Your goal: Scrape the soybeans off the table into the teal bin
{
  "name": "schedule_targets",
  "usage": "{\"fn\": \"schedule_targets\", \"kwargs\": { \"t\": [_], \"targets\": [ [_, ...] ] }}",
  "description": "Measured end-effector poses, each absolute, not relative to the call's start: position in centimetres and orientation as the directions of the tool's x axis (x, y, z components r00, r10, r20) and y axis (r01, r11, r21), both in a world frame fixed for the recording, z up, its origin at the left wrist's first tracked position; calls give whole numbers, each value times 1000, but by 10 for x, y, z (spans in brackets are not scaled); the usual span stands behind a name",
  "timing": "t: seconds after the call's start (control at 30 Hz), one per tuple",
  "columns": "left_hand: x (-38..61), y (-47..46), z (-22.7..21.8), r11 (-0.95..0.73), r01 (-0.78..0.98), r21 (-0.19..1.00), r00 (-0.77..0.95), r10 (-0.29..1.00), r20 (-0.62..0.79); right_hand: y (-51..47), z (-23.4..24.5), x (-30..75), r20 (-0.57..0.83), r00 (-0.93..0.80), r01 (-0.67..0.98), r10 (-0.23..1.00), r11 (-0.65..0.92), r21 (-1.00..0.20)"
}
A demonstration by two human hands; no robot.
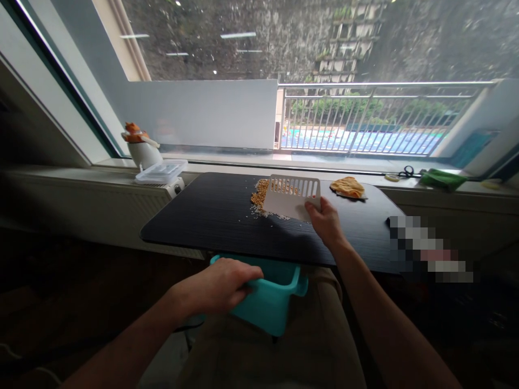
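Observation:
My right hand (326,220) grips the right end of a white slotted scraper (290,198), whose lower edge rests on the black table (211,221). Behind and left of the scraper lies a heap of yellow grains (260,193), with several loose ones scattered at its lower edge. My left hand (221,284) is closed on the rim of a teal plastic bin (271,300), held on my lap just below the table's front edge.
An orange cloth (347,187) lies on the table right of the scraper. On the window sill stand a white cup with an orange item (140,145), a clear lidded box (161,172), scissors (403,173) and a green cloth (441,179).

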State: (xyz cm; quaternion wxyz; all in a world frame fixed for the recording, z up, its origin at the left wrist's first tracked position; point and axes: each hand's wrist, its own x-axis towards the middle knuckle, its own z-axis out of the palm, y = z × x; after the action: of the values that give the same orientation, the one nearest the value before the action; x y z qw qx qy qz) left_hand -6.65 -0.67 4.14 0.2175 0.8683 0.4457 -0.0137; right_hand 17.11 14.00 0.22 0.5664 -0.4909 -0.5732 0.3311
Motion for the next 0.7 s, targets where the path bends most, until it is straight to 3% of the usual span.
{"fn": "schedule_targets", "kwargs": {
  "t": [0.7],
  "targets": [
    [-68, -6, 46, -489, 803, 341, 578, 778, -246, 134, 4, 184, 312, 83, 162, 946, 297, -941]
  ]
}}
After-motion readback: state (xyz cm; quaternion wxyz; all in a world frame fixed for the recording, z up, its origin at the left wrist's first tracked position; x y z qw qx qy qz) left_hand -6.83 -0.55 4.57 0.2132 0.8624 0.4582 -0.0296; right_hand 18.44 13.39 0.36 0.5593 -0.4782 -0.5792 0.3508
